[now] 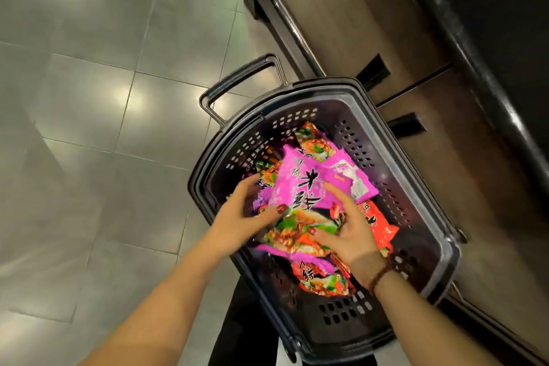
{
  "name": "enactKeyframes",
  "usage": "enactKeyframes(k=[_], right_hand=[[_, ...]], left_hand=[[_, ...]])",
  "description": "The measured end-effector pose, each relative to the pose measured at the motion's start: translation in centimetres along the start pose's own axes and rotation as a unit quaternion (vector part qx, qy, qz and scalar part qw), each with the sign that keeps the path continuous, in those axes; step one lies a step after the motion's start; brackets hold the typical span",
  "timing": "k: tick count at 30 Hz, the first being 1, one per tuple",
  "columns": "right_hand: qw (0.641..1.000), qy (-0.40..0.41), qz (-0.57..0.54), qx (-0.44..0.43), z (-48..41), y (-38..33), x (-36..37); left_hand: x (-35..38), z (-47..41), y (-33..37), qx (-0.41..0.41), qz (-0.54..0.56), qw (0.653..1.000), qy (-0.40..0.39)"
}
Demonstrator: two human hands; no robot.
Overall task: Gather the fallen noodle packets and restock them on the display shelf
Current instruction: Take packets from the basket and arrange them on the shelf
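Floor: grey glossy tiles (89, 128) fill the left half of the view, with open room to the left of the basket and beyond its handle.
Display unit: the brown base (371, 24) runs along the right side under a dark rounded front edge.
Basket: dark plastic with perforated walls (361, 145), standing on the floor; its right rim is just beside the display unit base.
Basket handle: a loop (237, 80) that sticks out at the far-left end, over bare tiles.
Packet location: all visible noodle packets lie inside the basket in a loose overlapping heap.
Pink packet: topmost in the heap (300, 184). Its long axis runs away from the person toward the handle end, with the plain pink end far and the food picture near.
Red packet: lies lower (378, 224), toward the right wall and partly covered.
Left hand: (246, 214) grips the left edge of the pink packet, thumb on top and fingers curled round the side.
Right hand: (347, 229) holds the near-right part of the same packet, forefinger laid along the top, thumb pressed on the picture end.
Wrist: a bead bracelet (381, 276) sits on the right wrist, above the near basket wall.
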State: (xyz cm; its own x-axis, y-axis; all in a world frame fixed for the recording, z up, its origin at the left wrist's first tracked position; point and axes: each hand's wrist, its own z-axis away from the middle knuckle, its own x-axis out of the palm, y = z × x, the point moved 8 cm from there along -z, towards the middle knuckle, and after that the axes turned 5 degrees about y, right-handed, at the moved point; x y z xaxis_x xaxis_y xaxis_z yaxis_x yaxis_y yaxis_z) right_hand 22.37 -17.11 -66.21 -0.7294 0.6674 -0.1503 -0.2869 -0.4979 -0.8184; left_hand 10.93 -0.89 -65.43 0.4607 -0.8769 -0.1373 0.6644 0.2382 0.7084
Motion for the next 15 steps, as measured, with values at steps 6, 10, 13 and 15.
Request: enactKeyframes(k=[6, 10, 13, 15], right_hand=[[0.988, -0.139, 0.002, 0.063, 1.1, 0.6, 1.9], [0.988, -0.020, -0.069, 0.137, -0.4, 2.8, 0.5], [0.949, 0.184, -0.111, 0.231, -1.5, 7.5, -2.7], [0.912, 0.248, -0.136, 0.297, -1.9, 10.5, -3.4]], left_hand=[[2.1, -1.5, -2.1, -0.119, 0.105, 0.987, -0.040], [0.9, -1.6, -3.7, -0.123, 0.136, 0.980, 0.073], [-0.2, -1.7, -4.7, -0.110, 0.176, 0.966, 0.155], [-0.1, -1.9, -4.8, -0.098, 0.207, 0.958, 0.170]])
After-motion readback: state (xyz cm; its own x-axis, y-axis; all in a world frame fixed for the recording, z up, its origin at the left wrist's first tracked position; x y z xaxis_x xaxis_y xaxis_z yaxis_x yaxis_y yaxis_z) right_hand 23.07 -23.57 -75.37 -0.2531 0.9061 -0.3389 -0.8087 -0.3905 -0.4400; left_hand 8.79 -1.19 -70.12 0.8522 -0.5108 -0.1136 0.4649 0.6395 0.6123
